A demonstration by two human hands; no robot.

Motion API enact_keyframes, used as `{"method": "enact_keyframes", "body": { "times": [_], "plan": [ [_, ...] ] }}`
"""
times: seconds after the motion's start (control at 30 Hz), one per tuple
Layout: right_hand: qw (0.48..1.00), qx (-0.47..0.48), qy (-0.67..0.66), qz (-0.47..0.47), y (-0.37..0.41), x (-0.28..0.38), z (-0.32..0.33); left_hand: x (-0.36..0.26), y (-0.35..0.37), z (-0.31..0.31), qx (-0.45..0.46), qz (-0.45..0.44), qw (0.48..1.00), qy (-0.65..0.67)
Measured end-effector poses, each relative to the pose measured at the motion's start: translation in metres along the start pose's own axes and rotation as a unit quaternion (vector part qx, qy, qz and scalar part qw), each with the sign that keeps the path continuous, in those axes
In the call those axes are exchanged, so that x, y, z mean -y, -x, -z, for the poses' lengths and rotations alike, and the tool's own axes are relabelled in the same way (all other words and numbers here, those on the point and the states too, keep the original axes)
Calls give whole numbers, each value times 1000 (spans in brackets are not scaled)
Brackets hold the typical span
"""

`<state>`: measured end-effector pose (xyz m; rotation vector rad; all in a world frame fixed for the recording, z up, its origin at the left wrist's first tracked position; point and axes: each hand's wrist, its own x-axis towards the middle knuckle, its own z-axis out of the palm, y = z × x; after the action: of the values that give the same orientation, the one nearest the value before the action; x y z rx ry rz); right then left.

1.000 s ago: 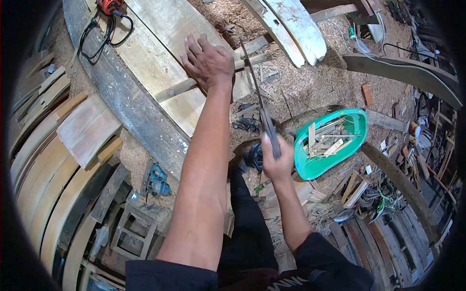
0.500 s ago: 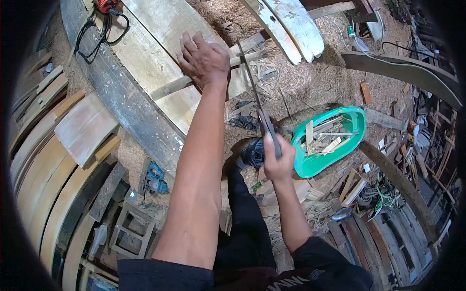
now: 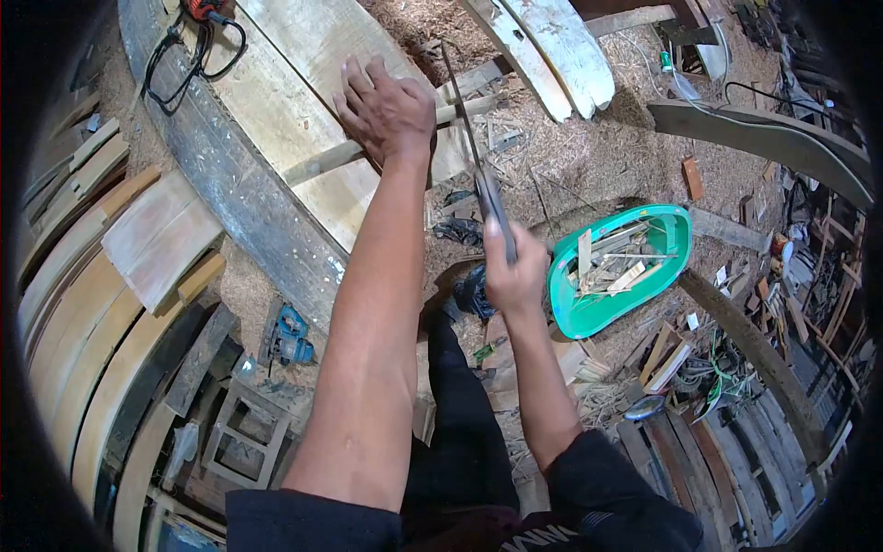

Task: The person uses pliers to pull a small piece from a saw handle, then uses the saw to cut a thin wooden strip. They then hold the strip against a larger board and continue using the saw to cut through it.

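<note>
My left hand [image 3: 388, 115] lies with spread fingers over a thin wooden strip [image 3: 322, 166], bearing on it and the pale boards [image 3: 299, 101] beneath. To the right, my right hand [image 3: 515, 262] is wrapped round the handle of a handsaw [image 3: 469, 129]. The saw's narrow dark blade points away from me and crosses the strip close to its right end, just beyond the boards' edge. My palm hides part of the strip. The saw handle is partly covered by my fingers and slightly blurred.
A green tub [image 3: 589, 317] of wood offcuts stands right of my right hand. A blue power tool [image 3: 292, 336] lies on the floor at left, and a red tool [image 3: 202, 9] with a black cord rests on the boards. Curved planks [image 3: 552, 55] and sawdust surround the bench.
My right hand and the saw have moved forward and slightly left, so the blade reaches farther past the strip. My left hand stays in place.
</note>
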<state>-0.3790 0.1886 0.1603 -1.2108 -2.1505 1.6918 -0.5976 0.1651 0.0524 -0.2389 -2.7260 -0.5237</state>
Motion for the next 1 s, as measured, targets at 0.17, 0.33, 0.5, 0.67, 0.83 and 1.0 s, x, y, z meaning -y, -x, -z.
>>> {"method": "enact_keyframes", "body": {
  "times": [0.17, 0.33, 0.5, 0.67, 0.83, 1.0],
  "plan": [
    [1000, -9, -5, 21, 53, -25, 15, 1, 3, 1, 4, -5, 1000, -13],
    [1000, -2, 13, 5, -3, 1, -3, 2, 4, 2, 19, -2, 1000, -7],
    [1000, -16, -1, 10, 43, -15, 11, 2, 3, 0, 14, 0, 1000, -5],
    [1000, 7, 6, -19, -25, 2, -5, 3, 5, 3, 14, -1, 1000, -1],
    [999, 1, 27, 29, 27, -12, 13, 3, -4, -2, 36, 15, 999, 14],
    [1000, 18, 15, -10, -28, 6, -3, 3, 4, 3, 51, 23, 998, 5]
  ]
}}
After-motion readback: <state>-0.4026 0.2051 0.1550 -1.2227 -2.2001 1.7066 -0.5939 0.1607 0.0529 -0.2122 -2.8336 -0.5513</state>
